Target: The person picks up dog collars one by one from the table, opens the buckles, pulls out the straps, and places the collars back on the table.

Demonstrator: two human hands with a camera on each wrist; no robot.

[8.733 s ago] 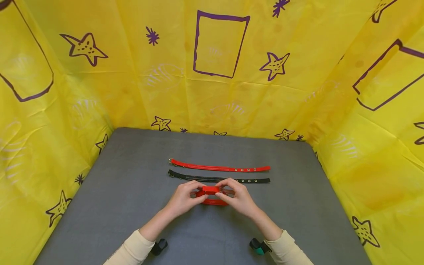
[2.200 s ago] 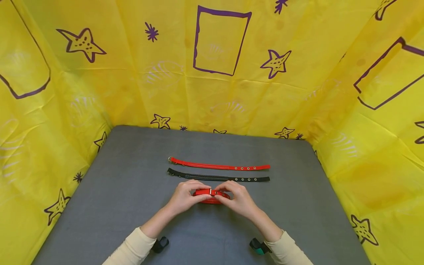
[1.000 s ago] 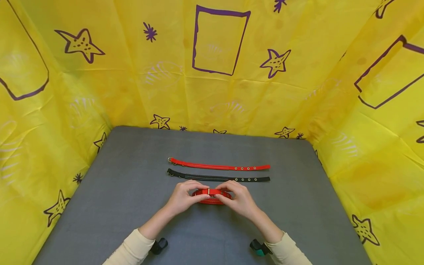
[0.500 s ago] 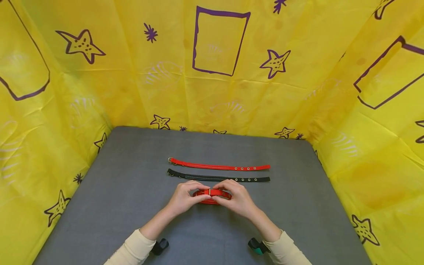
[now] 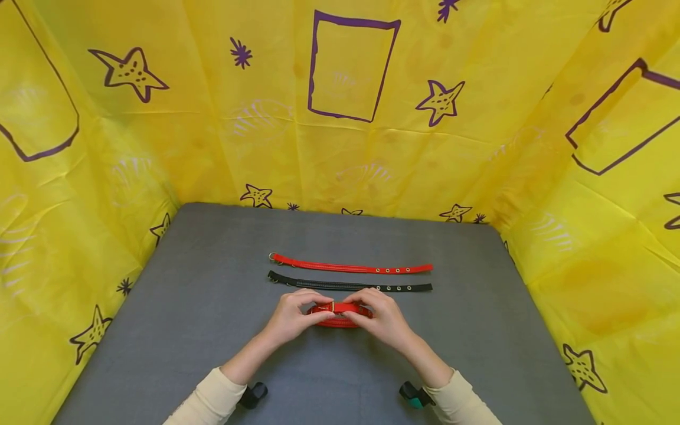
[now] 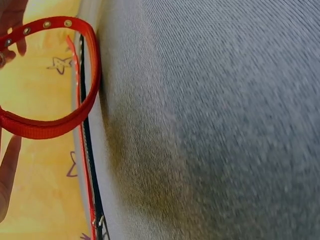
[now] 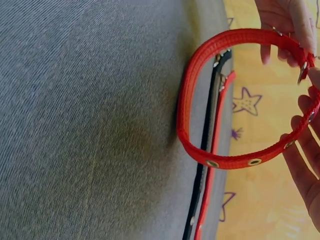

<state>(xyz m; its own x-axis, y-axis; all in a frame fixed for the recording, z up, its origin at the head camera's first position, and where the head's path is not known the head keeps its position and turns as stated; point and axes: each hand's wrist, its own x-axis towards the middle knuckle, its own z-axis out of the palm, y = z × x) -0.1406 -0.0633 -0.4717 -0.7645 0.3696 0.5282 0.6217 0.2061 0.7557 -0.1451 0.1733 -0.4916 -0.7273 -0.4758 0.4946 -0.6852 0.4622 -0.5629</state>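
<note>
A red dog collar (image 5: 340, 323) is bent into a loop and stands on edge near the middle of the grey table. My left hand (image 5: 289, 317) pinches it at the metal buckle (image 5: 333, 307). My right hand (image 5: 385, 317) pinches the strap just right of the buckle, thumb in front. In the left wrist view the round collar (image 6: 62, 127) shows metal eyelets along its upper side. The right wrist view has the buckle prong (image 7: 302, 72) by the left fingers, while the right fingers spread along the collar (image 7: 235, 162). Whether the prong sits in an eyelet, I cannot tell.
Beyond the hands a black collar (image 5: 329, 285) lies stretched out, and behind it a second red collar (image 5: 329, 266), both with buckle ends left. Yellow patterned cloth (image 5: 350, 159) walls the table (image 5: 228, 236) on the back and sides. Dark wrist straps (image 5: 254, 395) hang at both sleeves.
A raised red strap piece stood between the fingertips at first; now the buckle shows there with flat strap on its right. The last second brings only small finger shifts; the other collars stay put.
</note>
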